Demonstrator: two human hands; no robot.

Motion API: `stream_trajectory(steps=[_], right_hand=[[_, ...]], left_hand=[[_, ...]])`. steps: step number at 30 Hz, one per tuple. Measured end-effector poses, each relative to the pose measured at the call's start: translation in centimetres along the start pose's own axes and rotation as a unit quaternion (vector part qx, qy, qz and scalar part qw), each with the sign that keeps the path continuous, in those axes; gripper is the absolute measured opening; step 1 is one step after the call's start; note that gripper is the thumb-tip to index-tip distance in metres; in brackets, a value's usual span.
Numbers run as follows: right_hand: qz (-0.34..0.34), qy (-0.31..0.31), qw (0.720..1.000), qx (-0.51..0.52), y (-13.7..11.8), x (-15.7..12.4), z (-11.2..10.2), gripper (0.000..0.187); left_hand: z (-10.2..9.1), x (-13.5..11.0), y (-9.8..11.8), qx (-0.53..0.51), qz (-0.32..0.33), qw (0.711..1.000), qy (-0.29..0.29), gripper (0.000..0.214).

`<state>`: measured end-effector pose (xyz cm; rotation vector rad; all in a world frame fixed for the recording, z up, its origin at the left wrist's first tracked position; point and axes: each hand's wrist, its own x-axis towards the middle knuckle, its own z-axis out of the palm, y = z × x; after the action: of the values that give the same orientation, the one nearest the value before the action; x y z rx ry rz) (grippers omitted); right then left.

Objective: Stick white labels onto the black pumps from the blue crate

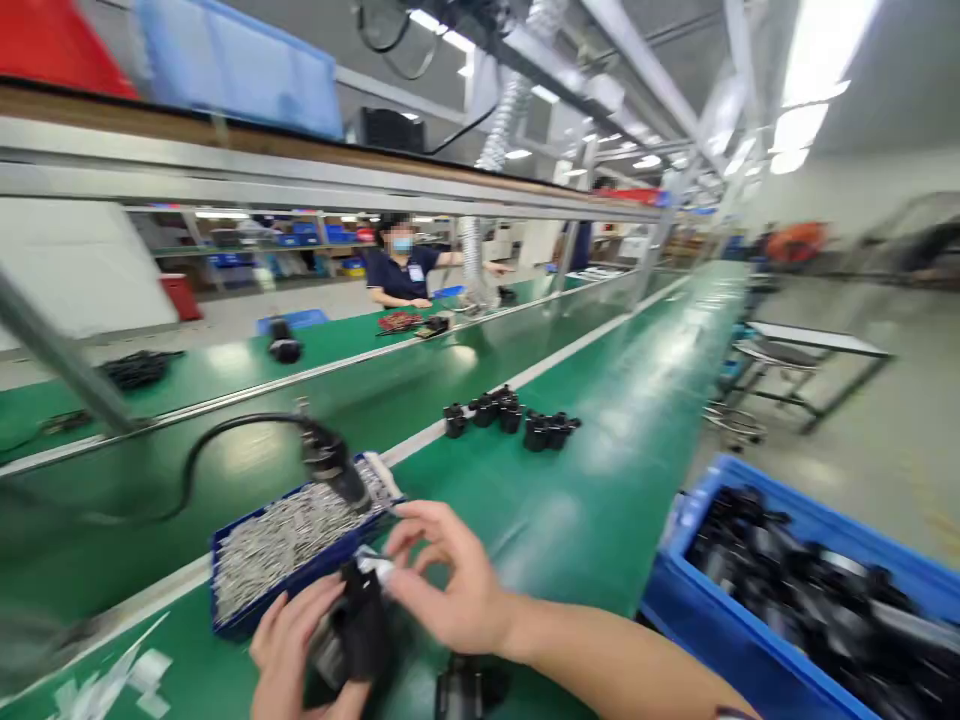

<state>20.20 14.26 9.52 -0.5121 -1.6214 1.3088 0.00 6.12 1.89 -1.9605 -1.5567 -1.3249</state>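
Observation:
My left hand point(300, 645) is closed around a black plastic housing point(361, 625), which stands roughly upright over the green bench. Close against its top, my right hand point(442, 575) has its fingers curled in a pinch. A small whitish piece point(373, 563) shows at the right thumb tip; blur hides what it is and whether the fingers grip it. Just beyond the hands lies a blue tray point(274, 580) full of small silvery screws point(281, 540). A dark corded power screwdriver point(334, 462) tilts over the tray. Another black part point(459, 690) sits below my right wrist.
Several black parts point(510, 415) stand farther along the green bench point(600, 400). At the right, a blue crate point(757, 640) holds many black parts. White scraps point(146, 680) lie at lower left. A co-worker point(401, 265) sits across; a shelf point(300, 180) crosses overhead.

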Motion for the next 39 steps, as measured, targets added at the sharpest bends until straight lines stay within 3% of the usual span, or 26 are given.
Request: stream_trajectory(steps=[1,3,8,13,27,39], right_hand=[[0.031,-0.003,0.999,0.004,-0.5,-0.1,-0.2,0.051],[0.099,-0.034,0.994,0.022,-1.0,0.0,-0.6,0.046],[0.189,-0.108,0.973,0.070,-0.7,0.5,-0.5,0.058],[0.241,-0.095,0.963,0.078,0.1,0.2,0.3,0.069],[0.267,-0.080,0.959,0.055,-0.3,0.6,0.8,0.075],[0.227,-0.052,0.972,0.016,2.4,-0.6,0.6,0.073]], left_hand=[[-0.3,0.4,0.7,0.010,0.010,1.000,-0.007,0.042],[-0.5,1.0,1.8,0.013,-0.031,0.999,0.009,0.039],[0.0,1.8,3.0,-0.028,-0.106,0.994,0.019,0.037],[-0.3,1.8,3.5,-0.065,-0.129,0.990,0.004,0.037],[-0.5,1.9,3.6,-0.074,-0.126,0.989,0.001,0.038],[-0.5,1.9,3.6,-0.074,-0.123,0.990,-0.005,0.036]])
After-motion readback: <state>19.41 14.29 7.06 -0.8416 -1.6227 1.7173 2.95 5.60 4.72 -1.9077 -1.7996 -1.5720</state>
